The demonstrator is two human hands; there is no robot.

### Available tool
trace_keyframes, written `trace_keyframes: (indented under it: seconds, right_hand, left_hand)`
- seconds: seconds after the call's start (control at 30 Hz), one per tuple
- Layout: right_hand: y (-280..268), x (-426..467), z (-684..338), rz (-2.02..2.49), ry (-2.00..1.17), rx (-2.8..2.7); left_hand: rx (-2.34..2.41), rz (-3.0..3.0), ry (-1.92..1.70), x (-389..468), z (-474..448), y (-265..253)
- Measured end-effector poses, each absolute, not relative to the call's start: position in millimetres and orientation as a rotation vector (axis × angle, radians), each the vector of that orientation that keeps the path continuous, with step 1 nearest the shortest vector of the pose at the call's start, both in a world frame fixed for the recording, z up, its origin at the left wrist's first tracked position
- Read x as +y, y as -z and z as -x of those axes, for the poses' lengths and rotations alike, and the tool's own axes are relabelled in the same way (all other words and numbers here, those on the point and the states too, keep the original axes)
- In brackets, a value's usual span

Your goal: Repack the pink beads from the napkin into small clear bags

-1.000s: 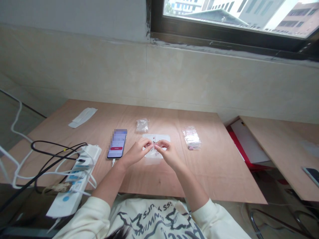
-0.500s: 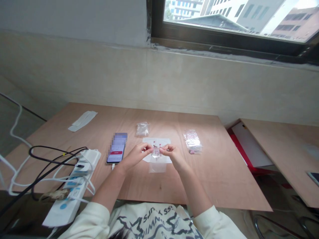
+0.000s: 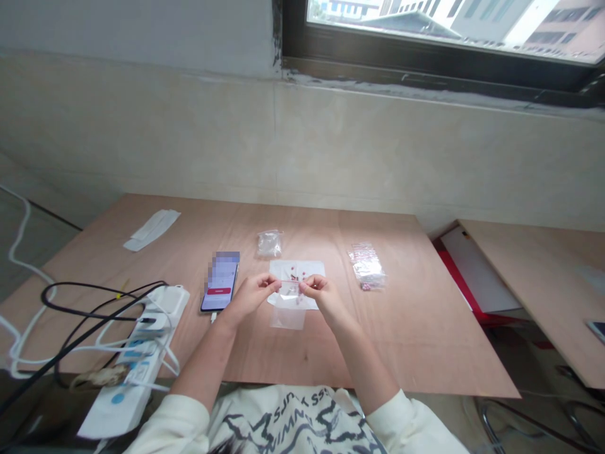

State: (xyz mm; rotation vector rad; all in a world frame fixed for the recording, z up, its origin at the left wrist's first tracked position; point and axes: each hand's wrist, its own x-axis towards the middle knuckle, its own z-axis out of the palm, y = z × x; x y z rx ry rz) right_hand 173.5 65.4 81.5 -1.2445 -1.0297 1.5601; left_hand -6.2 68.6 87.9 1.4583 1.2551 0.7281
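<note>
My left hand (image 3: 258,294) and my right hand (image 3: 321,295) are pinched closed on the upper edge of a small clear plastic bag (image 3: 287,319), one at each side. The edge is stretched between the fingertips as a thin pinkish line. The bag's lower part reaches past the front of a white paper sheet (image 3: 316,270). Several tiny red pieces (image 3: 293,278) lie on the sheet just beyond my fingers, partly seen through the plastic. What they are is too small to tell.
A phone (image 3: 220,284) on a cable lies left of my hands. Further left are a power strip (image 3: 137,359) with tangled cords and white paper strips (image 3: 152,230). A clear packet (image 3: 269,244) lies beyond the sheet. On the right is a stack of small plastic bags (image 3: 367,266).
My left hand has moved slightly left, so the gap between my fingertips is wider. The bag's lower part has shifted left too. The view has tilted down a little.
</note>
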Motion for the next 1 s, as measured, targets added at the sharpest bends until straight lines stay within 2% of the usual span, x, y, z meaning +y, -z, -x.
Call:
trace_keyframes:
  seconds: [0.17,0.27,0.33,0.47,0.53,0.83,1.0]
  right_hand:
    - [-80.4,72.2,-162.2,1.337,-1.443,-1.032]
    - [-79.6,81.4,-169.4,1.434,-1.341,-1.189]
    - [-76.5,92.2,-187.1,1.631,-1.056,-1.280]
    - [-59.4,115.5,-241.0,2.319,-0.215,-1.289]
    - [-46.9,121.3,-264.2,2.506,0.001,-1.262]
    - [-15.6,117.6,-288.4,2.544,0.103,-1.439]
    - [-10.1,122.4,-291.5,2.513,0.123,-1.451]
  left_hand:
    - [1.038,-1.302,-0.768,62.7,-1.3,-75.6]
    - [1.075,-1.270,-0.836,72.5,-2.4,-67.7]
    - [1.186,-1.259,-0.961,93.3,2.2,-61.4]
    - [1.556,-1.423,-1.005,155.1,17.6,-47.2]
    - [1.765,-1.496,-0.994,181.9,23.4,-40.2]
    - [2.069,-1.631,-0.981,200.5,35.1,-36.9]
    - [1.884,-1.751,-1.112,173.8,39.0,-54.4]
